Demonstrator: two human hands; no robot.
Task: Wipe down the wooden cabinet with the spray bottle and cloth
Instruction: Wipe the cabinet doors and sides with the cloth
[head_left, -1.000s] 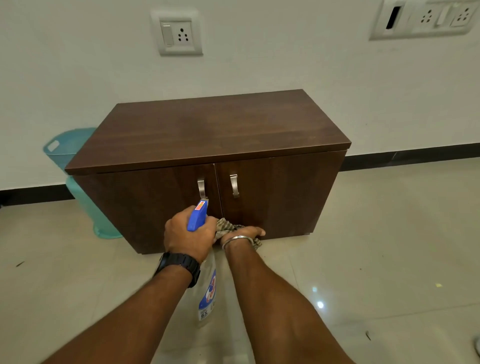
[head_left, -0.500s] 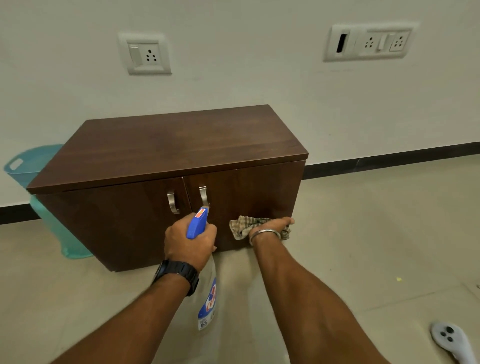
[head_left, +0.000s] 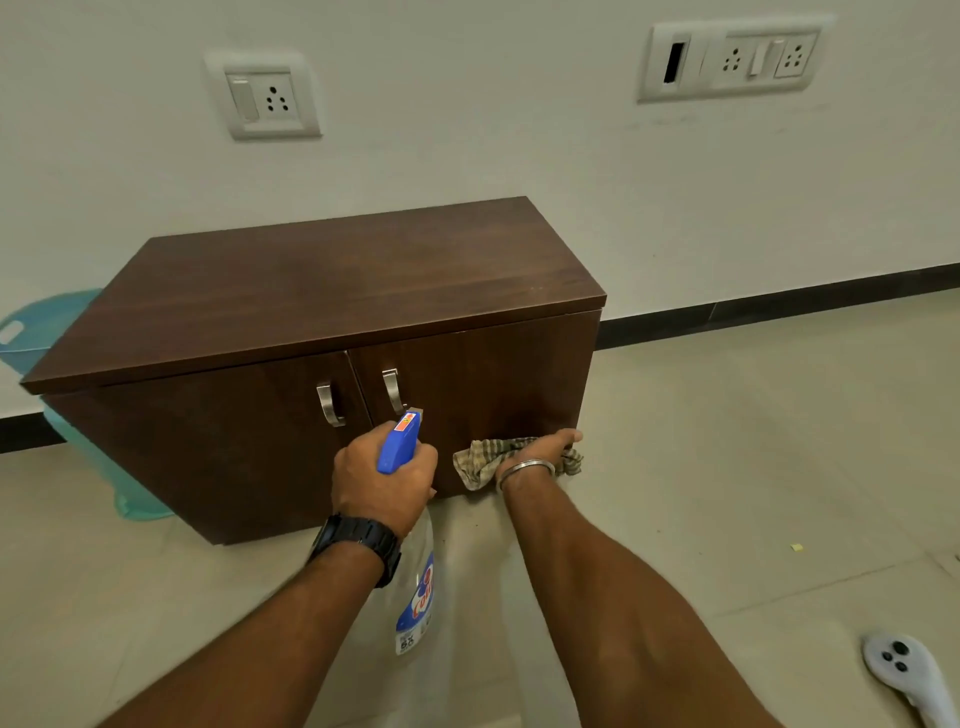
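The wooden cabinet (head_left: 322, 291) stands against the wall ahead of both hands, long axis running left-right. The right hand (head_left: 545, 449), closed on the cloth (head_left: 480, 460), presses its right door low down. The left hand (head_left: 382, 478) grips the near-empty spray bottle (head_left: 415, 597), nozzle aimed doorward. A teal bin (head_left: 31, 332) sits behind; contents hidden.

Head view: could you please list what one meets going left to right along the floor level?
Teal bin → left hand holding the spray bottle → cloth under the right hand → white controller.
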